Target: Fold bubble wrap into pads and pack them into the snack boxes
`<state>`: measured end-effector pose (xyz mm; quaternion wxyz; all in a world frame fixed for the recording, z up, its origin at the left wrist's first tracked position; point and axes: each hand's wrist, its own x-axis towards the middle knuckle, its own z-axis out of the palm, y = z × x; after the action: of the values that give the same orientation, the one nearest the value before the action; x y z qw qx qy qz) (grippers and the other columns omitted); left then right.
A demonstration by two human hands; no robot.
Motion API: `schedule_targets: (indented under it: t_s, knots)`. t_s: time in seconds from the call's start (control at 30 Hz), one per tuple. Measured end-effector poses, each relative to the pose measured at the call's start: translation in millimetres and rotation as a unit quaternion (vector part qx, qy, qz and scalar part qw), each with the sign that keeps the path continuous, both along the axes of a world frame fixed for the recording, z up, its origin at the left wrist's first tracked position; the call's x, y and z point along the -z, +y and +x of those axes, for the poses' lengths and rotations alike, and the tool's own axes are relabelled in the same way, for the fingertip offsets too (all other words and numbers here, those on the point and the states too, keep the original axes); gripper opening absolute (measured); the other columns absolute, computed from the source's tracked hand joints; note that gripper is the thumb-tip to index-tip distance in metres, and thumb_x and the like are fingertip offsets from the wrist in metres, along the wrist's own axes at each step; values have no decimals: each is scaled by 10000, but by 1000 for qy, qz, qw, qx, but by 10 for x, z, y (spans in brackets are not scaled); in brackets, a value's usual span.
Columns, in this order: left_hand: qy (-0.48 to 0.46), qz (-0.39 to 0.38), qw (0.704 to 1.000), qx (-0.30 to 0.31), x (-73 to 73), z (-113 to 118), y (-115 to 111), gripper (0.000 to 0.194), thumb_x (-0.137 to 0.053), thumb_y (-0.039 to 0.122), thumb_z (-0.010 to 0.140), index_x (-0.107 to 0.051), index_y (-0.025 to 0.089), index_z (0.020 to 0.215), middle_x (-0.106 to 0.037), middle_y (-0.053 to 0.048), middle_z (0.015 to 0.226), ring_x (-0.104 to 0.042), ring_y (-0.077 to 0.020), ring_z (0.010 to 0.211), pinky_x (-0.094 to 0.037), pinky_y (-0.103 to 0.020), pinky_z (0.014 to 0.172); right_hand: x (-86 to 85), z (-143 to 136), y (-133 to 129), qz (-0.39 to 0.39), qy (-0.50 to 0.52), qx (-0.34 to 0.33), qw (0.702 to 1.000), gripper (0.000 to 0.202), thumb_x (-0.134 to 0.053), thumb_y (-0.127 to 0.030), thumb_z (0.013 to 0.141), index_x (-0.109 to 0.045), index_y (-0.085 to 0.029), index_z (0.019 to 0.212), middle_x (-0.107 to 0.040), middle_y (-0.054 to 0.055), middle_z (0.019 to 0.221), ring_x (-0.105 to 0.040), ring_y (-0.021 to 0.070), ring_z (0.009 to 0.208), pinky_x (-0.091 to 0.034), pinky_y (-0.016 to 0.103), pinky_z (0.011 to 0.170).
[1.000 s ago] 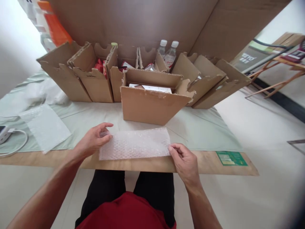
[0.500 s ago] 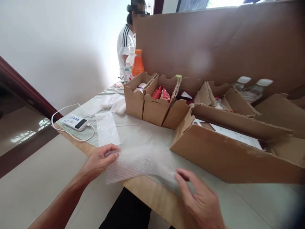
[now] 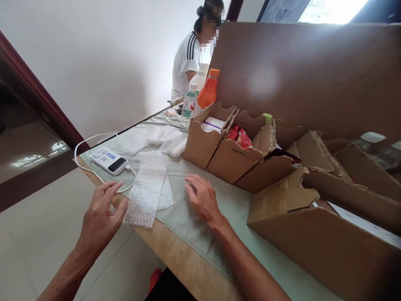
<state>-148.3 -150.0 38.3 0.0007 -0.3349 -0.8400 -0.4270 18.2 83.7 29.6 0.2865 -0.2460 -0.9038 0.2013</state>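
Flanking two bubble-wrap sheets, your hands stood well apart. Left hand (image 3: 105,209): thumb and fingers parted, nothing visible between them; could not tell whether the thumb grazed the wrap. Right hand (image 3: 203,198): fingers loosely bent, thumb a little away, no hold on anything. The upper sheet (image 3: 145,196) lay between both sets of fingers, just beside the left thumb, its near end over the bare wooden edge (image 3: 177,246); the lower sheet (image 3: 168,195) showed from under it, toward the right fingers. Overlapped, it seemed, to make one stack within reach of both hands. Just beyond the left fingertips, one power bank (image 3: 108,161), one white cable (image 3: 90,137) plugged in, presumably for charging. Beyond the right fingertips, a heap of clear plastic bags (image 3: 169,139), too jumbled to count. Past those, three bottles (image 3: 207,93), grouped perhaps to leave elbow room. Off to the right of your right fingers, four cardboard boxes (image 3: 200,146) counted surely, more overlapping behind; low fronts faced you, likely to let contents show. Second box from the left held at least two red packets (image 3: 244,140). One co-worker (image 3: 184,62) beyond the bottles.
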Motion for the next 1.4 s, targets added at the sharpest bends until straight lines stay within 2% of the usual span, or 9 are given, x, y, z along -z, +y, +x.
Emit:
schedule_targets:
  t_s: [0.1,0.23,0.37,0.5,0.67,0.77,1.0,1.13,1.4]
  knots:
    - [124,18,990,59,-168,-50,279,328,-596,391,937,-693,251,1217,-632,-139,1307,-590,-348,1220,-543,-356,748,301,272,-8,-3,-8,8,1000,243,-531,-179,932,-759,-214,1010,-765,119,1186,-687,285,1056,-508,445,903]
    - [173,-44,966,188,-318,-146,1174,235,-579,242,916,-729,228,1096,-699,-109,1182,-607,-317,1161,-465,-460,1034,391,325,16,-6,-8,1,1000,242,-532,-187,941,-763,-223,1004,-763,117,1179,-677,282,1072,-510,454,908]
    - [154,-80,968,183,-269,-248,2081,177,-724,186,758,-747,168,933,-711,-161,1044,-593,-372,1124,-452,-492,1003,369,302,28,-12,0,-4,1000,229,-541,-176,949,-761,-223,994,-766,111,1175,-673,275,1092,-505,445,927]
    - [120,-67,978,154,-259,-319,2402,60,-673,160,757,-711,179,714,-700,-161,887,-609,-368,1058,-455,-489,957,373,321,-2,-37,9,-1,999,218,-551,-163,943,-761,-215,966,-764,118,1177,-667,278,1112,-495,447,945]
    - [72,16,992,99,-585,-327,1926,182,-570,280,854,-715,177,814,-695,-84,890,-630,-234,849,-492,-396,859,370,325,4,-93,45,0,995,204,-565,-165,904,-759,-228,905,-769,114,1162,-671,282,1099,-488,472,976]
    - [-104,151,979,94,-692,-127,1430,206,-621,374,849,-696,187,805,-650,-10,759,-594,-163,721,-505,-315,756,337,312,51,-147,91,-3,985,163,-601,-249,878,-756,-226,925,-771,116,1155,-687,281,1099,-501,475,990]
    - [-450,292,832,139,-311,870,781,222,-789,381,728,-687,185,748,-704,-15,773,-650,-165,732,-548,-305,693,-24,520,-227,-347,195,-45,916,594,-262,-558,1065,-593,-174,1373,-794,128,1033,-767,237,874,-599,352,723]
    - [-548,283,765,186,-196,1345,661,211,-772,410,782,-733,214,851,-775,-50,955,-714,-250,1008,-596,-371,822,-169,1108,-541,-518,264,-29,813,846,-719,-564,858,-387,-199,1546,-761,163,1216,-767,304,999,-613,412,810]
    - [-651,193,679,279,-248,2004,510,337,-681,480,899,-746,345,1201,-784,-44,1228,-595,-340,1370,-559,-509,1054,55,2637,-1202,-463,293,174,818,654,-389,-609,1015,-460,-213,1531,-732,166,1298,-747,315,1097,-622,473,867]
